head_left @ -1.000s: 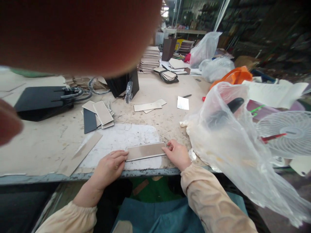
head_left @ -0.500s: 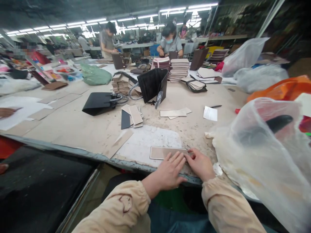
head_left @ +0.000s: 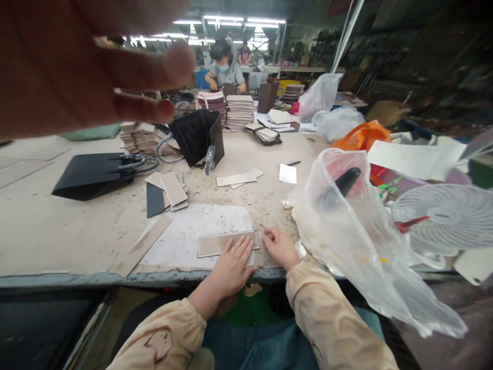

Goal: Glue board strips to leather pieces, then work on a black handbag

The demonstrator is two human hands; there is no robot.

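A flat rectangular beige panel with a dark edge (head_left: 210, 246) lies on a white sheet (head_left: 173, 244) near the table's front edge. My left hand (head_left: 233, 259), a ring on one finger, rests flat on the panel's right part, fingers stretched out. Just right of the panel, apart from it, my right hand (head_left: 280, 247) is on the table with fingers curled together. What they hold, if anything, is too small to make out. Beyond the sheet lie several stacked strips (head_left: 173, 189), two pale strips (head_left: 236, 178) and a white paper slip (head_left: 287, 173).
Another person's blurred hand (head_left: 77, 67) fills the upper left, close to the camera. Two black handbags (head_left: 198, 136) stand and lie mid-table. A clear plastic bag (head_left: 339, 221) and a white fan (head_left: 442, 216) are at right. A co-worker (head_left: 225, 72) sits beyond stacked panels (head_left: 239, 110).
My view has turned right. My right hand has come away from the panel's right end. A blurred hand of another person has entered at upper left. My left hand stays on the panel.
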